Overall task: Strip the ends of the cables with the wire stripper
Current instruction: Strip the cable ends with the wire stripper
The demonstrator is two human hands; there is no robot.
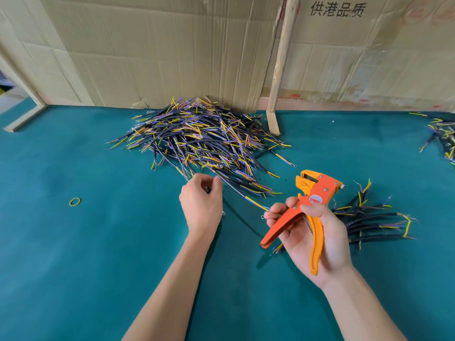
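On the green table (73,254), the left hand (200,205) pinches one black cable (234,189) at the near edge of the cable pile (197,136). The right hand (312,239) grips the orange wire stripper (310,207), handles spread, above a smaller cable bundle (374,222).

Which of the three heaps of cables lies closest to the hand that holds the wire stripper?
The small heap just beside the right hand, partly hidden behind it. The big pile lies by the cardboard, and the third at the table's right edge.
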